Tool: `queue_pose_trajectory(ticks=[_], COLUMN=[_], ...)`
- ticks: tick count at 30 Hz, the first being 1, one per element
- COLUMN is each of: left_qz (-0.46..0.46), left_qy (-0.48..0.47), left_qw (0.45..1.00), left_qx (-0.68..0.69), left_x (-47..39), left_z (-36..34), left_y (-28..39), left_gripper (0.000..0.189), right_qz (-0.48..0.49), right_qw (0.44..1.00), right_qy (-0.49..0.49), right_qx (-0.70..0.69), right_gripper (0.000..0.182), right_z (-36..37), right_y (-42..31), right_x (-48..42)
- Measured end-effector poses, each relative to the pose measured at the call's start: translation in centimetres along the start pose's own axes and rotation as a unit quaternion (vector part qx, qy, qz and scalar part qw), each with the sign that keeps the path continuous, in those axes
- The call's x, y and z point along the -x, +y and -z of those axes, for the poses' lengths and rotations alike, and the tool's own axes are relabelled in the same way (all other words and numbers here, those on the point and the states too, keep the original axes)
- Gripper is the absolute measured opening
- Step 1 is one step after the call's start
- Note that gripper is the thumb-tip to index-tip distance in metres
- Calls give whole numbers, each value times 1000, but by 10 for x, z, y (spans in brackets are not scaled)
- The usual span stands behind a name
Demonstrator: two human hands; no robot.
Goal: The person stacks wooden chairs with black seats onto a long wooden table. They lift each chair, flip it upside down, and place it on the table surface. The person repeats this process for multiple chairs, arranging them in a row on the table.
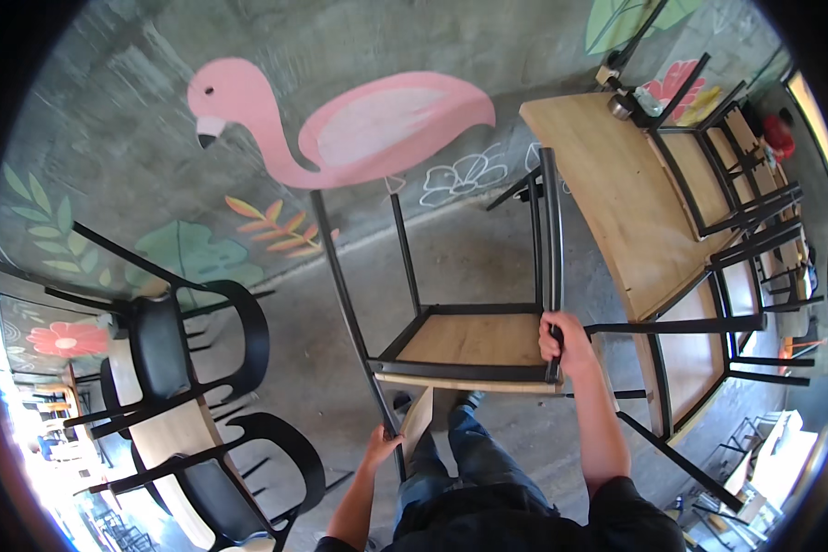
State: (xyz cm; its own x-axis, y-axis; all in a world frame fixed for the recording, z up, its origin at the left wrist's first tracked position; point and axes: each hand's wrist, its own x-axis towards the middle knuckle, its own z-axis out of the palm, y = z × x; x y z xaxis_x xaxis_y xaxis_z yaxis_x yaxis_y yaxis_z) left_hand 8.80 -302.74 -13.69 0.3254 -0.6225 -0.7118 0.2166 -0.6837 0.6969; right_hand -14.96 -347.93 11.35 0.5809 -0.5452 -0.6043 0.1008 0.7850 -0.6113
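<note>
A chair with a black metal frame and a wooden seat [476, 339] is held upside down before me, the underside of its seat up and its legs pointing up and away. My left hand [384, 445] grips a black metal upright of the chair, close to a wooden backrest [419, 414] near my legs. With my right hand [566, 341] I hold the frame at the right corner of the seat, where a leg [550, 228] meets it. Fingers of both hands are closed around the metal.
On the right, a wooden table [614, 200] carries upturned chairs [697, 172]. At left, black chairs with curved arms [248, 338] lie upturned on another wooden table [176, 421]. Beyond the concrete floor [359, 290] rises a wall with a painted flamingo [379, 131].
</note>
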Motion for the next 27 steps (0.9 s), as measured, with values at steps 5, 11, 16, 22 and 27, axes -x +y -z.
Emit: queue_pose_trajectory(ticks=[5,11,16,22,27], left_qz=[-70,-146,-253,-429,-374], left_qy=[5,-30,-69,-243,-64], left_qw=[997,976,905,740,812], left_qx=[-12,161,336,457,444], left_x=[11,-21,-15,-20,-35], left_z=[36,78,63,113,79], left_y=[104,225,341,495,534], left_gripper=[56,63,64,39,37], right_qz=[161,282,371,451,450], right_qw=[964,892,851,781,752], right_qy=[109,8,37,168,267], right_qx=[182,353,370,399,402], right_gripper=[23,17,10,10,12], right_z=[-74,-125,-120,-109,-95], right_y=[15,-16,-69,-113,-128], right_x=[79,129,147,136,119])
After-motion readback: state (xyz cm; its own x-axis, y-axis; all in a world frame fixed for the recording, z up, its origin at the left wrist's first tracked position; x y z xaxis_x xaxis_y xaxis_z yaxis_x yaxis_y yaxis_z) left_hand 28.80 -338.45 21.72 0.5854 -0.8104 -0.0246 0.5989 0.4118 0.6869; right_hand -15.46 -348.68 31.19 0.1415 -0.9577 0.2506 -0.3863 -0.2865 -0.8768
